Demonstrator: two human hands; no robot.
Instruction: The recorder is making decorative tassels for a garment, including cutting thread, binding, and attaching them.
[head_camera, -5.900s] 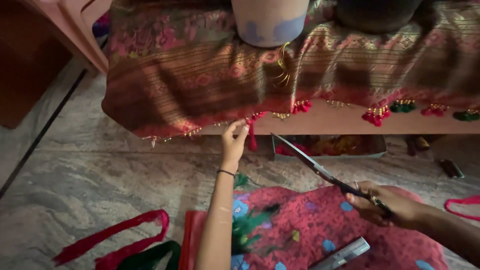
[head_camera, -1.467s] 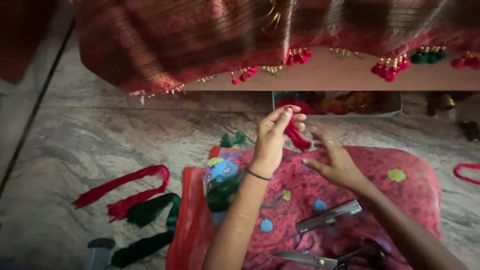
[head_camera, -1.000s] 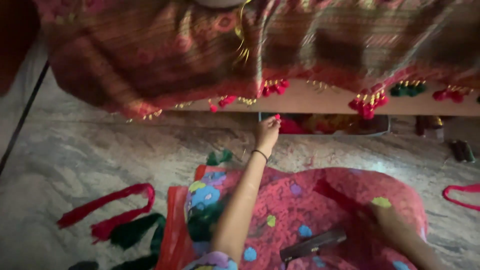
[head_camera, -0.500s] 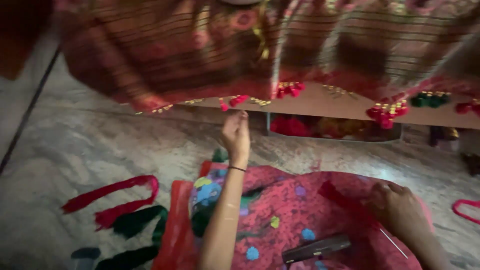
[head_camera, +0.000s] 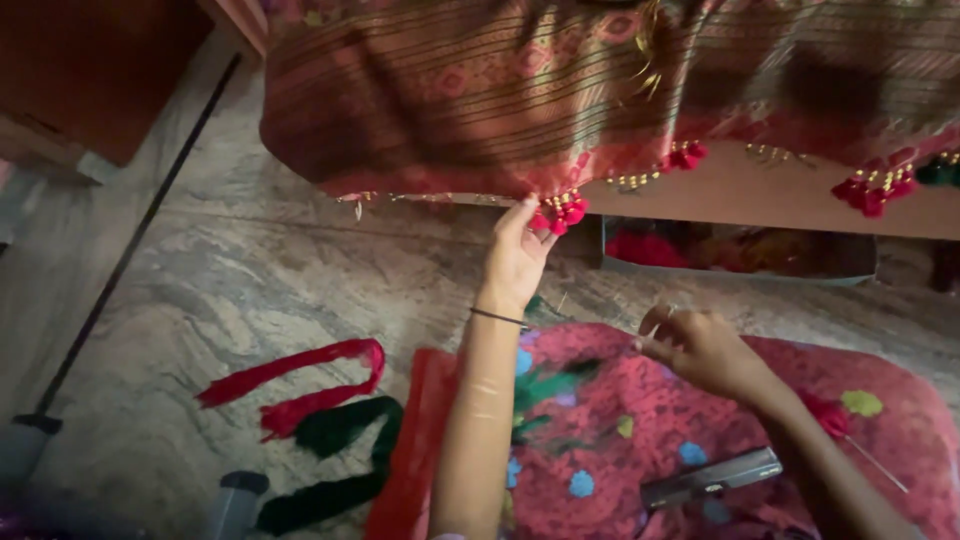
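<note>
Here the left hand (head_camera: 515, 255) reaches up to the hem of the striped maroon cloth (head_camera: 480, 100) draped over the far ledge, its grip pinched on the red tassel (head_camera: 562, 210) hanging at that edge. The right hand (head_camera: 700, 350) sits lower and to the right, above the red patterned fabric (head_camera: 650, 430) on the lap, fingers drawn together as if on something thin; what it grasps is too small to tell. Done well, the pinch would keep the hem taut and the tassel steady, so fine work lands right at the edge without tugging the cloth off the ledge. Below lies a marbled stone floor (head_camera: 250, 300), with red and green thread skeins (head_camera: 310, 410) to the left and a dark flat tool (head_camera: 712, 478) near the right forearm.
</note>
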